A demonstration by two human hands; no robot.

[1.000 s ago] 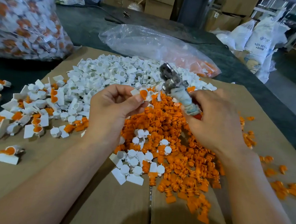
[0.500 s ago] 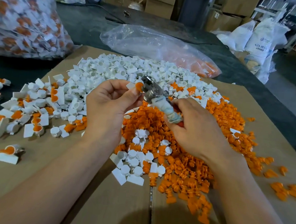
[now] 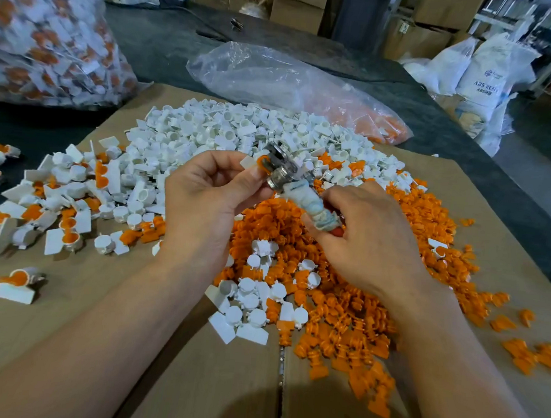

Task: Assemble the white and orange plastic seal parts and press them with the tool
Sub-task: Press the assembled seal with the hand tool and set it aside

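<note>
Moved since a second ago: the tool [image 3: 296, 189] and the right hand [image 3: 363, 238] have travelled left and lower, so the metal head, then well apart from the held seal [image 3: 254, 161], now meets it.

Item 1. Left hand [image 3: 209, 197]: raised above the piles, thumb and fingertips pinched on the seal. The seal's white tab points left and its orange insert faces the tool.

Item 2. Right hand: fingers curled round the tool's cloth-wrapped handle, head angled up and to the left. Whether the head is squeezing the seal or only touching it, I cannot tell.

Item 3. White parts [image 3: 227, 137]: a broad heap on the far half of the cardboard sheet [image 3: 95, 343], with a small cluster [image 3: 254, 302] lying loose near the wrists.

Item 4. Orange parts [image 3: 342, 305]: a heap beneath and to the right of both hands, thinning to strays at the right edge.

Item 5. Assembled seals [image 3: 67, 227]: scattered at the left, some on the cardboard, some on the dark tabletop [image 3: 168, 44]; a lone assembled seal [image 3: 18, 284] lies nearer, apart from the rest.

Item 6. Clear bag [image 3: 276, 78]: slumped beyond the white heap, orange pieces showing at its right end.

Item 7. Large filled bag [image 3: 41, 35]: far left, packed with white and orange pieces.

Item 8. White sacks [image 3: 485, 76] and cartons [image 3: 298, 1]: along the back.
</note>
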